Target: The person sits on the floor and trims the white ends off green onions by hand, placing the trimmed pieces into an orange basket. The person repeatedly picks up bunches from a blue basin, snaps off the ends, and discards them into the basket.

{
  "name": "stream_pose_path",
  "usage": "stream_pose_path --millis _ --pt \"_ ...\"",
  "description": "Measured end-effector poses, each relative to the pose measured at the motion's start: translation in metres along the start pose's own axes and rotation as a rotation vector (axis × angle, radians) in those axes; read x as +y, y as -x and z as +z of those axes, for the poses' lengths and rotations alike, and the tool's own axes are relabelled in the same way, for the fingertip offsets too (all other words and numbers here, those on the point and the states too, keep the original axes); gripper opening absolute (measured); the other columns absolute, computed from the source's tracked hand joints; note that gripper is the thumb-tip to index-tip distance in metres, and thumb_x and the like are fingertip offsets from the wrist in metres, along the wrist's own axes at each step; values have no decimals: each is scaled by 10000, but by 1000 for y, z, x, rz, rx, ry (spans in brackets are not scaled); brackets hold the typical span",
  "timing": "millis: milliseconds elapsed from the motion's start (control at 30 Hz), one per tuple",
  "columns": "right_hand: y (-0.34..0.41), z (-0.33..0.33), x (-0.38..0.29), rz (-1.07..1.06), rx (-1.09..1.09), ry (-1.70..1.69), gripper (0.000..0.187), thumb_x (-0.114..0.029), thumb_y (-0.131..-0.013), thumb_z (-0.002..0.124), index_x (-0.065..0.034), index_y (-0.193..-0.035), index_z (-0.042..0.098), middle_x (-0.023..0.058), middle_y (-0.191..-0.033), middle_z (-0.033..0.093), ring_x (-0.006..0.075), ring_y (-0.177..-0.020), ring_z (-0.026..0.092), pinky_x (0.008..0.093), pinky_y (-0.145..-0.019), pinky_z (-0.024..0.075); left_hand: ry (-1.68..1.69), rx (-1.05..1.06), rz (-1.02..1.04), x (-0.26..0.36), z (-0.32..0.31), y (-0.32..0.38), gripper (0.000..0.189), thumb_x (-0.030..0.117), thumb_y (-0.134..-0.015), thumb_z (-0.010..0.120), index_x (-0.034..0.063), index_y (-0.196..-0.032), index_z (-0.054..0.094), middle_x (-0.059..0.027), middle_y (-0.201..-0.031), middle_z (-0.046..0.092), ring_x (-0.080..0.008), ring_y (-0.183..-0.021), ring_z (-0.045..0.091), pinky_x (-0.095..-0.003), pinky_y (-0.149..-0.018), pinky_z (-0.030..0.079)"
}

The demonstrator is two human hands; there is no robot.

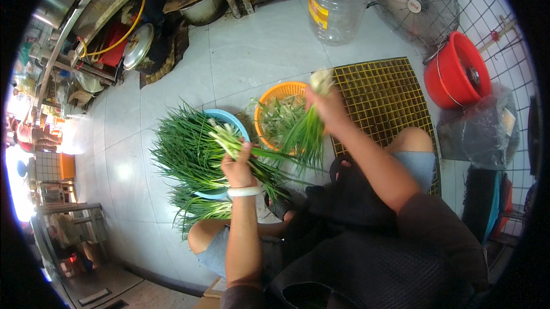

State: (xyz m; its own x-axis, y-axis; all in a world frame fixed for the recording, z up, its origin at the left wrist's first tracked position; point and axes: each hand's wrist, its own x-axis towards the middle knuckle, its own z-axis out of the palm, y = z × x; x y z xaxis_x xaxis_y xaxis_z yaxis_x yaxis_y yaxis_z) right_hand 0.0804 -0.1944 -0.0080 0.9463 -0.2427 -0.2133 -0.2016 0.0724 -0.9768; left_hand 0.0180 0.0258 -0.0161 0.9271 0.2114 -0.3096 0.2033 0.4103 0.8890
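Observation:
My left hand (238, 168), with a white bangle at the wrist, is closed around a bunch of green onions (227, 139), their pale ends pointing up and left. My right hand (324, 104) grips a second bunch of green onions (310, 132); its whitish root end is up, the leaves hang down over the orange basket's right side, and it is slightly blurred. A large heap of green onions (184, 150) fills and overhangs a light-blue basin (227, 117) at the left. Pale green trimmings (281, 115) lie in the orange plastic basket (262, 96).
A yellow-brown floor grating (382, 98) lies at the right, beside a red bucket (442, 72) and a plastic bag (494, 128). A floor fan (417, 6) and a large clear plastic jug (337, 16) stand beyond. A lidded pot (139, 46) sits at the upper left.

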Motion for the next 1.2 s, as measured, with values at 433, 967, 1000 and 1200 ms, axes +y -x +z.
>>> stream_pose_path --millis 433,967,1000,1200 --pt "50 35 18 -120 -467 355 266 -249 -688 686 -2 -755 615 116 -626 601 189 -580 592 329 -578 463 -639 -311 148 -14 17 15 222 -15 -673 702 -18 -886 639 -37 -766 638 -75 -673 542 -230 -625 450" --pt "33 26 17 -53 -460 235 140 -136 -718 577 -1 -679 573 77 -541 551 163 -427 517 313 -430 419 -121 -348 -375 -5 13 9 195 7 -829 541 5 -1024 526 -85 -869 608 -179 -696 597 -291 -630 496" --pt "27 21 13 -121 -389 333 150 -141 -715 570 -2 -656 567 88 -540 550 177 -425 514 326 -432 416 -122 -314 -408 -5 10 9 187 6 -829 537 4 -1016 526 -87 -870 606 -188 -689 602 -299 -616 503" --pt "9 5 -3 -72 -181 190 141 -157 -753 595 -22 -711 594 42 -522 528 135 -433 513 295 -413 419 -50 -207 -440 -5 10 6 179 37 -848 512 12 -1025 512 -100 -877 604 -223 -740 629 -322 -608 521"
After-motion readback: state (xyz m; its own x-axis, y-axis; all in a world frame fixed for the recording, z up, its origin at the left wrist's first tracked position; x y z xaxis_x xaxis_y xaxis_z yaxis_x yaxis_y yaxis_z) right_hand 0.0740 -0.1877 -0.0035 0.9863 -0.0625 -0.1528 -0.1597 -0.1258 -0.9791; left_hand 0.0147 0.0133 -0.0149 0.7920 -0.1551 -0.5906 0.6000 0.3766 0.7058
